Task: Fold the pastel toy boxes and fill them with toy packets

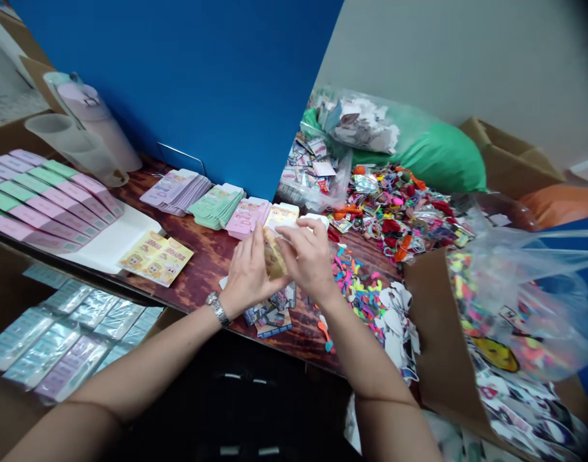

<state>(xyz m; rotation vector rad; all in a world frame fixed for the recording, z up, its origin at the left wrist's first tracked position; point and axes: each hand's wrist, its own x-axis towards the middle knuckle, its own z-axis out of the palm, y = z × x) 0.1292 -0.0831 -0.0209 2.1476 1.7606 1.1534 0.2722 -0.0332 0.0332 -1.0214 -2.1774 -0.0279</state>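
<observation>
Both my hands are raised over the middle of the table around a small yellow carton [273, 255]. My left hand [249, 273] grips its left side, with a metal watch [218, 309] on the wrist. The fingers of my right hand [309, 260] pinch at its upper right edge, hiding part of it. Behind the hands are stacks of flat cartons: yellow [283, 214], pink [248, 217], green [217, 204] and purple [176, 189]. Two yellow cartons [156, 258] lie side by side to the left. Below my hands sit small printed packets [272, 317].
Upright pink and green boxes [48, 199] fill a white tray [125, 240] at left, near a pink bottle [99, 122] and a clear pitcher [77, 141]. Colourful small pieces [356, 282] and a trinket heap [394, 212] lie right. A cardboard box [438, 333] borders the table.
</observation>
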